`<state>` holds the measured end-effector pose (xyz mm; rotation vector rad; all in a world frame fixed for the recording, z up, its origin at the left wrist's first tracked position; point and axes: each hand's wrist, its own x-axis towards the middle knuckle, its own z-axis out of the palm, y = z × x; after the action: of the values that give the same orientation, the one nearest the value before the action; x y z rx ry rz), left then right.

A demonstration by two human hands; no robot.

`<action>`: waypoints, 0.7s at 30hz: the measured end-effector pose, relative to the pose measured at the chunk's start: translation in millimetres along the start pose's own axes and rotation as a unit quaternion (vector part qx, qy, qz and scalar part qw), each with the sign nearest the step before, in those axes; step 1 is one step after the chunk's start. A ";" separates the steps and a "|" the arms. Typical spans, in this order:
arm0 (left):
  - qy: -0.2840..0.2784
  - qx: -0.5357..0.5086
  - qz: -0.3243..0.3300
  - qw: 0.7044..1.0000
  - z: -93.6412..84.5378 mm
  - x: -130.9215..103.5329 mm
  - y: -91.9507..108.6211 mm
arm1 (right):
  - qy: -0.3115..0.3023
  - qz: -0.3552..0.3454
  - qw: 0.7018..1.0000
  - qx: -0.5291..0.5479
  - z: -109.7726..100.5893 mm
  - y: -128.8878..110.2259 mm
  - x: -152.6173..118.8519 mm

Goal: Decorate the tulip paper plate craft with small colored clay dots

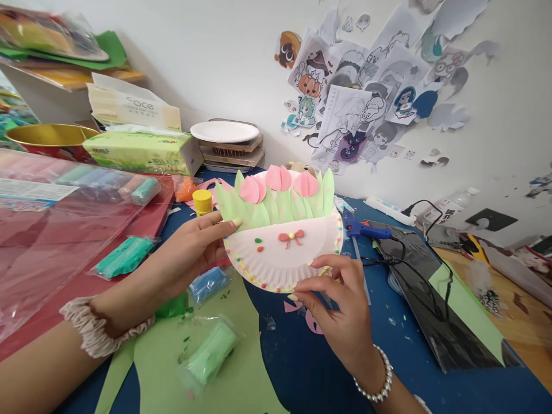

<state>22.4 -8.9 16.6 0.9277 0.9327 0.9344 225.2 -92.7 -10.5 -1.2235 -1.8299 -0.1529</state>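
Between my two hands a paper plate flower basket (259,264) is held up over the table. Its white ribbed pocket has a yellow edge with small coloured dots, a pink bow (291,237) in the middle, and a green and an orange dab to the left. Pink paper tulips (279,178) and light green paper leaves (276,207) rise from the pocket. My left hand (211,236) grips the basket's left side, thumb on the front. My right hand (340,293) pinches the lower right rim between thumb and fingers.
Wrapped clay packs in green (211,351), blue (209,284) and teal (125,257) lie left and below. A blue glue gun (366,229) with its cord is at right, near a black sheet (431,310). Behind stand a tissue pack (142,150) and a yellow-capped glue stick (202,201).
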 end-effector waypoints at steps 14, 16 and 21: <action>-0.002 -0.030 -0.006 1.000 1.8 -0.2 1.2 | 0.023 -0.016 1.000 -0.011 0.0 0.9 0.4; -0.006 -0.036 -0.006 0.999 1.7 -0.4 1.4 | 0.018 -0.013 1.000 -0.009 0.1 1.2 0.2; -0.014 -0.031 -0.001 0.999 1.5 0.5 1.1 | 0.015 -0.008 1.000 -0.003 0.1 1.2 -0.1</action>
<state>23.7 -8.4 18.0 0.8854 0.8758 0.9413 226.1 -92.1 -11.0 -1.2050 -1.8154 -0.1843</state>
